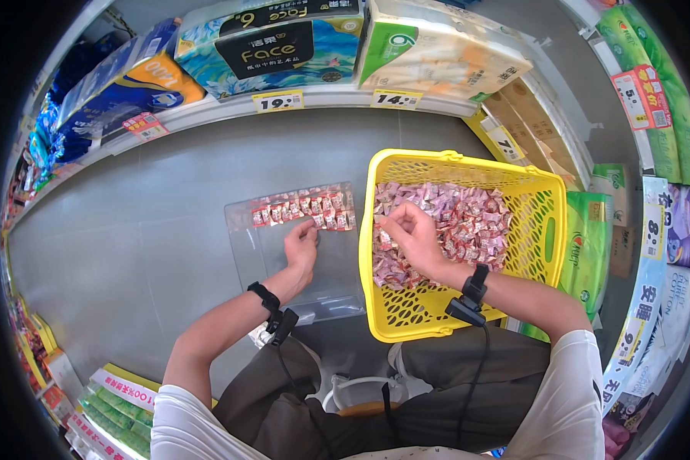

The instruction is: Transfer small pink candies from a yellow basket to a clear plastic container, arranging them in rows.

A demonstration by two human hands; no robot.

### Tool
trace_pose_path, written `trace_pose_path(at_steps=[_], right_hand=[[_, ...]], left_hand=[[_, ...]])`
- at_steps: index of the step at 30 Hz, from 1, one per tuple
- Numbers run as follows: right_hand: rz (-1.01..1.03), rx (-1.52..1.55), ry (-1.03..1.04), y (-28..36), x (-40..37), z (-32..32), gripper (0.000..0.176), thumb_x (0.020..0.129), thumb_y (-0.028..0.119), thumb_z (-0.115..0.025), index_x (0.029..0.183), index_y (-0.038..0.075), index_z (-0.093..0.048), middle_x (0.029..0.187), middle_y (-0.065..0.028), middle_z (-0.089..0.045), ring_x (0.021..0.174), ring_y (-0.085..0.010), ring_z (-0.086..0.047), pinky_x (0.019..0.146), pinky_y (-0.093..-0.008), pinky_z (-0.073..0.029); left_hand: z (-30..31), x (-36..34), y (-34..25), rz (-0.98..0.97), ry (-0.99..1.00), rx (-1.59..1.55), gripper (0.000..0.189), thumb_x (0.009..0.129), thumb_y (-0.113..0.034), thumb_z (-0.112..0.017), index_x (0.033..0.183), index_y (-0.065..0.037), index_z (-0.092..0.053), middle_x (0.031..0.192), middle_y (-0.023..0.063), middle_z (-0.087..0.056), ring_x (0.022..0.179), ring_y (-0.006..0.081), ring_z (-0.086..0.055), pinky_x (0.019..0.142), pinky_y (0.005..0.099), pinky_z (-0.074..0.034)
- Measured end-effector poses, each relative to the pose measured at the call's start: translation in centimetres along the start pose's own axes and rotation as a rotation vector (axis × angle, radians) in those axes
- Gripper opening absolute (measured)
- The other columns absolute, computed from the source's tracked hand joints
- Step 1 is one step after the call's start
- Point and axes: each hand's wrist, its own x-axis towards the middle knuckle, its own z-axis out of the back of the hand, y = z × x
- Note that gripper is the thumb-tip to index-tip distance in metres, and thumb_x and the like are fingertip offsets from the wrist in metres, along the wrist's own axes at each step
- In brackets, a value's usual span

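A yellow basket (366, 253) stands on the floor, holding many small pink and red wrapped pieces (475, 226). Over its left part is my right hand (412, 236), thumb and fingertips pinched together near the basket's left rim; what lies between them is too small to name. To the left lies a clear plastic tray (284, 280) with rows of red and white wrapped pieces (303, 207) along its far side. My left hand (302, 244) is at the near edge of those rows, its fingers curled together, and anything in them is hidden.
Shelves with tissue packs (272, 50) and price tags (277, 101) run across the far side. Green packs (588, 245) stand right of the basket. A small white stool (360, 389) is between my legs. Cables hang from both wrist straps.
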Motion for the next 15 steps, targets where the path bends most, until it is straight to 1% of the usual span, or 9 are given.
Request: trace_pose_path(at_steps=[1, 3, 5, 7, 9, 10, 12, 13, 15], right_hand=[[0.001, -0.002, -0.004, 1.0, -0.2, -0.5, 0.013, 0.093, 0.01, -0.069, 0.088, 0.002, -0.061, 0.078, -0.0007, -0.067, 0.066, -0.0025, -0.058, 0.059, -0.0195, -0.047], [0.017, 0.169, 0.008, 2.4, -0.6, -1.1, 0.012, 0.095, 0.008, -0.067, 0.088, 0.003, -0.059, 0.077, 0.0003, -0.065, 0.063, -0.0011, -0.054, 0.055, -0.0171, -0.043], [0.028, 0.135, 0.021, 3.4, -0.9, -1.1, 0.012, 0.096, 0.008, -0.066, 0.089, 0.003, -0.058, 0.075, 0.0006, -0.063, 0.062, -0.0001, -0.053, 0.053, -0.017, -0.041], [-0.067, 0.22, 0.058, 4.9, -1.2, -1.2, 0.013, 0.096, 0.008, -0.066, 0.09, 0.003, -0.057, 0.074, 0.0008, -0.062, 0.059, 0.0002, -0.051, 0.051, -0.0176, -0.04], [-0.047, 0.263, 0.066, 5.1, -1.3, -1.3, 0.013, 0.096, 0.008, -0.066, 0.09, 0.003, -0.056, 0.073, 0.0008, -0.062, 0.059, 0.0001, -0.051, 0.052, -0.0175, -0.04], [-0.028, 0.305, 0.075, 5.2, -1.3, -1.4, 0.013, 0.097, 0.008, -0.066, 0.09, 0.003, -0.056, 0.073, 0.0008, -0.062, 0.058, 0.0001, -0.051, 0.052, -0.0174, -0.04], [0.005, 0.293, 0.087, 6.4, -1.6, -1.4, 0.013, 0.097, 0.008, -0.065, 0.091, 0.003, -0.055, 0.074, 0.0001, -0.063, 0.06, -0.0005, -0.053, 0.053, -0.0177, -0.041], [0.037, 0.281, 0.1, 6.8, -1.7, -1.5, 0.013, 0.097, 0.008, -0.065, 0.091, 0.003, -0.054, 0.075, -0.0007, -0.063, 0.062, -0.0011, -0.055, 0.054, -0.0181, -0.043], [0.107, 0.278, 0.095, 6.3, -1.7, -2.1, 0.013, 0.097, 0.007, -0.065, 0.092, 0.002, -0.054, 0.076, -0.0016, -0.064, 0.064, -0.0018, -0.057, 0.056, -0.0187, -0.045]], left_hand=[[0.0, 0.0, 0.0, -0.001, 0.004, 0.0, 0.036, 0.098, -0.007, -0.06, 0.134, -0.002, -0.059, 0.112, 0.0052, -0.064, 0.092, 0.0115, -0.06, 0.077, 0.0256, -0.05], [0.0, 0.1, 0.4, -0.032, -0.031, 0.025, 0.033, 0.099, -0.006, -0.058, 0.132, -0.003, -0.059, 0.119, 0.0085, -0.063, 0.101, 0.0163, -0.061, 0.083, 0.0308, -0.052], [0.0, -0.3, 0.3, -0.069, -0.049, 0.029, 0.031, 0.099, -0.006, -0.058, 0.13, -0.004, -0.059, 0.117, 0.0071, -0.062, 0.099, 0.0158, -0.06, 0.082, 0.0309, -0.051], [0.2, -0.9, -0.5, -0.105, -0.072, 0.033, 0.029, 0.099, -0.007, -0.057, 0.128, -0.006, -0.059, 0.115, 0.0058, -0.061, 0.097, 0.0154, -0.059, 0.082, 0.0311, -0.051], [0.1, -2.2, -2.3, -0.209, 0.004, -0.03, 0.019, 0.099, -0.01, -0.056, 0.118, -0.007, -0.06, 0.104, 0.0036, -0.061, 0.09, 0.0131, -0.058, 0.077, 0.0293, -0.049], [0.0, -2.9, -3.2, -0.209, 0.007, -0.03, 0.019, 0.099, -0.01, -0.056, 0.118, -0.007, -0.06, 0.104, 0.0036, -0.061, 0.09, 0.0131, -0.058, 0.077, 0.0293, -0.049], [-0.1, -4.6, -5.8, -0.281, 0.158, -0.119, 0.014, 0.1, -0.015, -0.053, 0.109, -0.007, -0.06, 0.094, 0.0013, -0.058, 0.089, 0.0115, -0.057, 0.076, 0.0271, -0.049], [0.0, -5.2, -6.9, -0.28, 0.159, -0.118, 0.014, 0.1, -0.015, -0.053, 0.109, -0.007, -0.06, 0.094, 0.0013, -0.058, 0.089, 0.0115, -0.057, 0.076, 0.0271, -0.049], [0.1, -6.3, -8.7, -0.283, 0.355, -0.211, 0.016, 0.1, -0.019, -0.054, 0.107, -0.006, -0.06, 0.09, 0.0011, -0.059, 0.086, 0.0116, -0.057, 0.076, 0.0273, -0.049]])
